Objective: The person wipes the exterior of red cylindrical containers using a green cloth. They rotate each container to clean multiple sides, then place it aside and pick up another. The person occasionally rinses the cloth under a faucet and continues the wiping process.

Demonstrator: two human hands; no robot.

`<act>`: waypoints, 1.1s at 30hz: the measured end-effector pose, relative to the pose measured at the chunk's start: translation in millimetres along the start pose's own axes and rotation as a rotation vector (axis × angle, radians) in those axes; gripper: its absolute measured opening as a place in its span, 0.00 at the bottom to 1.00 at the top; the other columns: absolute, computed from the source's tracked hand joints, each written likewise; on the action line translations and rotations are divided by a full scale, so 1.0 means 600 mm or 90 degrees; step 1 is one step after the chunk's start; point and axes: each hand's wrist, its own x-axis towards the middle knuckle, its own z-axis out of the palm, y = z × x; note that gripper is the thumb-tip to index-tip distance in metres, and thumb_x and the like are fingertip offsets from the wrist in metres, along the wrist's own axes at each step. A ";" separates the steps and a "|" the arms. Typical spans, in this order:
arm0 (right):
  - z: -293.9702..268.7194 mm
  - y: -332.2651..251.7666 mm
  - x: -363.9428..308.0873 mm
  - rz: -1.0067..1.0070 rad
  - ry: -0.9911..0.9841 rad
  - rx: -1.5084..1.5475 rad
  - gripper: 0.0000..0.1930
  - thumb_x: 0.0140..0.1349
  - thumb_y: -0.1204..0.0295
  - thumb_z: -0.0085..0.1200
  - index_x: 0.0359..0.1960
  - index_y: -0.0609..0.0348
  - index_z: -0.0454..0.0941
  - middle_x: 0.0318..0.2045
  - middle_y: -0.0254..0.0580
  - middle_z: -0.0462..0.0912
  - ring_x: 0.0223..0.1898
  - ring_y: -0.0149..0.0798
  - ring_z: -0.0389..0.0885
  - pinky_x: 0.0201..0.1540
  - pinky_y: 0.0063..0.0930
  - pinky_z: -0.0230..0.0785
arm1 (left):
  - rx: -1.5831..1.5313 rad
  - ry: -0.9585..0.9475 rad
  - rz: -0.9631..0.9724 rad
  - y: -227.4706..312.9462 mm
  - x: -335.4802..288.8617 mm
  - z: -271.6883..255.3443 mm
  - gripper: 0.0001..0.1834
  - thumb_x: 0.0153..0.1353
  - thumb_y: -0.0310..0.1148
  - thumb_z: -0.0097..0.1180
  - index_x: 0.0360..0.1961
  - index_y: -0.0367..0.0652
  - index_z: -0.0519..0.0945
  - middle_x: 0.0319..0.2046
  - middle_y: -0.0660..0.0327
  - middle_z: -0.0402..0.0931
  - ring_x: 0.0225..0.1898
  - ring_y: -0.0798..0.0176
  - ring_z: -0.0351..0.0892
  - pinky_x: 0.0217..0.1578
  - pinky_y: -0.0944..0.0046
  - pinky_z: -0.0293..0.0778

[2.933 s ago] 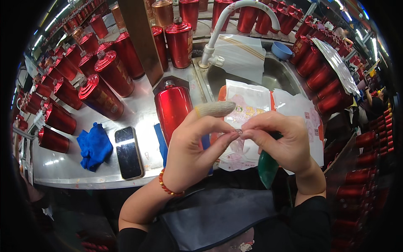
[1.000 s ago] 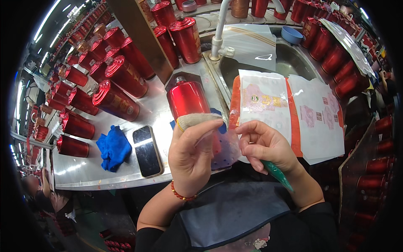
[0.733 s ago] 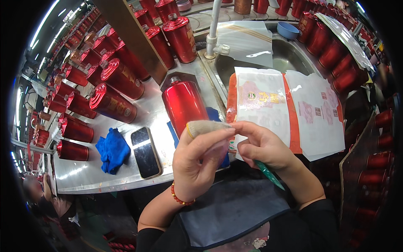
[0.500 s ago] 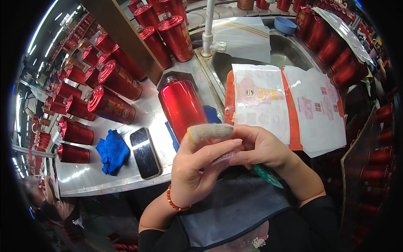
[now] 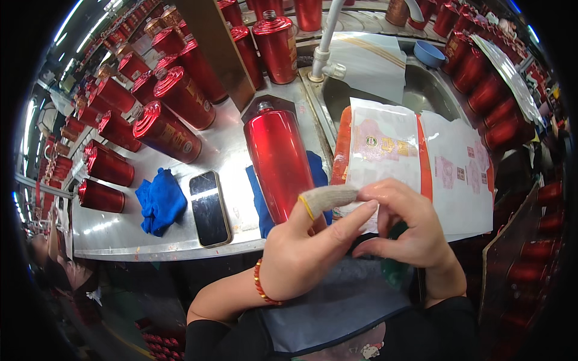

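Note:
In front of my apron, my left hand (image 5: 319,246) and my right hand (image 5: 409,225) meet at the fingertips. A grey knitted finger sleeve (image 5: 328,198) with a yellow edge covers one left finger. The left fingers are closed together; whatever may be between them is too small to make out. My curled right fingers are around a flat green tool (image 5: 394,265), mostly hidden behind that hand. Just beyond my left hand, a shiny red bottle (image 5: 278,156) without a label lies on a blue cloth (image 5: 259,195), its neck pointing away. My left wrist partly overlaps its near end.
Decal sheets (image 5: 382,135) lie over a red board at the sink (image 5: 415,90). A phone (image 5: 209,210) and a crumpled blue cloth (image 5: 161,201) are on the metal table (image 5: 120,240). Printed red bottles (image 5: 165,132) stand at left. A white tap pipe (image 5: 325,48) rises by the sink.
Both hands have shifted right, uncovering more of the red bottle. The clear film seen between the fingers before no longer shows plainly. The whole view has tilted slightly.

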 end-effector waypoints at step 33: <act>-0.018 -0.019 0.070 -0.231 0.098 -0.460 0.17 0.43 0.85 0.70 0.38 0.61 0.89 0.20 0.40 0.80 0.21 0.40 0.80 0.23 0.30 0.67 | 0.158 0.026 -0.162 -0.125 -0.081 -0.034 0.69 0.47 0.40 0.81 0.78 0.28 0.44 0.76 0.29 0.45 0.74 0.27 0.57 0.65 0.47 0.73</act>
